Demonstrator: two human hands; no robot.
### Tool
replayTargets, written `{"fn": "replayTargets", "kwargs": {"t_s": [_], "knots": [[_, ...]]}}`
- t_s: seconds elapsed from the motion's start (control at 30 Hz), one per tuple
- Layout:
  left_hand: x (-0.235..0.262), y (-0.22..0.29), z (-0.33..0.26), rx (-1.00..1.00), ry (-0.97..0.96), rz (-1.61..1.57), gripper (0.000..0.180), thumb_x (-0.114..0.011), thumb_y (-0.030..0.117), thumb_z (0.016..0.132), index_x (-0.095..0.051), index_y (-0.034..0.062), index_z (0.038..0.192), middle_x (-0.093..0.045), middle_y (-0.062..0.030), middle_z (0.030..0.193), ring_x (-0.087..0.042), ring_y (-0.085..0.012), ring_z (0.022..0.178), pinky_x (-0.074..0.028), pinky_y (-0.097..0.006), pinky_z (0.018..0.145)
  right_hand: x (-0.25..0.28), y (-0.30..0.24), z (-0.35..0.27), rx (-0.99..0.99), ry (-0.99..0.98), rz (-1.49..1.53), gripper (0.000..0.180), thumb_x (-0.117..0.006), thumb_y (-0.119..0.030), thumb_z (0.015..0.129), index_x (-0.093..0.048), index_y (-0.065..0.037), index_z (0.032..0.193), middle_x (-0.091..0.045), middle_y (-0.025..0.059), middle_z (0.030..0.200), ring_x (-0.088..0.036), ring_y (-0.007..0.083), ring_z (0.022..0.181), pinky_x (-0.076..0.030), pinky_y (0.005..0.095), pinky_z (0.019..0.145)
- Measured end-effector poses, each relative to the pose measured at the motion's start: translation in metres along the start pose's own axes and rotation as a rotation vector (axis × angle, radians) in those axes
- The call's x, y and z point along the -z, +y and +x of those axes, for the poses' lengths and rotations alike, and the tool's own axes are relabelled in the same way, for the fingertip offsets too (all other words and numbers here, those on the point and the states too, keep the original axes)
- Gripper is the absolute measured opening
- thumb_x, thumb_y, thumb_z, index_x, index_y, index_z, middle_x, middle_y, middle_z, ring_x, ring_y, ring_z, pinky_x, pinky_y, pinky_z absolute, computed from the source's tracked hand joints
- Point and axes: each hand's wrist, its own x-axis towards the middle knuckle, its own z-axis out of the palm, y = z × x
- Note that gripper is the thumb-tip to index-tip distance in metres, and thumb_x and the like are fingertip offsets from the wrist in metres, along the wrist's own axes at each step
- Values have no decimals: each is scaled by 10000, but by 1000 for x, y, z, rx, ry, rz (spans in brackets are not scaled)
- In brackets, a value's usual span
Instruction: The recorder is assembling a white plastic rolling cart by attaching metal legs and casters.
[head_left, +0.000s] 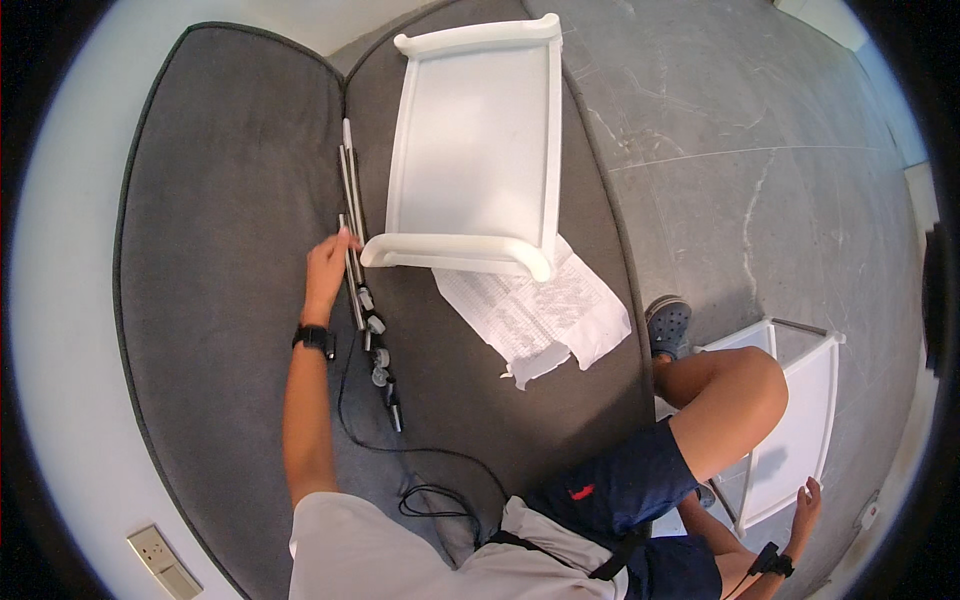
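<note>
My left hand (325, 268) is closed in a pinch on a silver metal tube (342, 219) in the sofa's seam. Longer metal tubes (351, 170) lie beside it, running along the same gap. Below the hand, several small clear and grey plastic casters (376, 322) lie in a row, with a short dark metal-ended piece (395, 412) at the end. On the right, my right hand (808, 500) hangs loosely, fingers apart, beside the edge of a white shelf frame (800, 425) standing on the floor. Whether it touches the frame I cannot tell.
A white tray-like shelf panel (475, 150) with raised end rails lies on the dark grey sofa (230, 200). Its near end overlaps a creased printed sheet (560, 310). A black cable (430, 452) loops near my lap. My bent leg lies between sofa and shelf frame.
</note>
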Motion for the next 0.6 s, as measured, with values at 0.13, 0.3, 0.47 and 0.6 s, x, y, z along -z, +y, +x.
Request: {"fn": "replayTargets", "kwargs": {"t_s": [0.13,0.3,0.47,0.6], "knots": [[-12,-17,47,109,63,241,606,-696,415,900,-594,-37,1290,-674,-241,1214,-647,-362,1134,-494,-424,959,-2,-22,-2,-10,-14,-29,399,-609,-126,974,-580,14,1346,-615,168,1356,-591,274,1237,-468,373,1001],[-27,-28,89,397,-31,373,818,-742,422,846,-436,-80,1414,-581,-335,1326,-559,-403,1290,-461,-444,1056,1,-52,-11,9,-46,-37,403,-606,-96,965,-572,21,1349,-626,164,1329,-599,253,1213,-475,363,988],[-30,-49,102,396,-88,146,664,-773,404,837,-574,-113,1205,-697,-213,1056,-690,-310,948,-520,-386,889,6,-26,-17,-12,-56,3,390,-596,-87,962,-579,16,1338,-635,162,1307,-607,252,1196,-482,367,982],[-25,-48,96,469,-129,-51,574,-777,302,806,-592,-87,1185,-696,-189,1054,-686,-258,917,-530,-381,831,-4,-43,-22,-54,-105,-61,386,-604,-98,960,-585,16,1328,-647,165,1281,-616,258,1183,-490,368,970]]}}
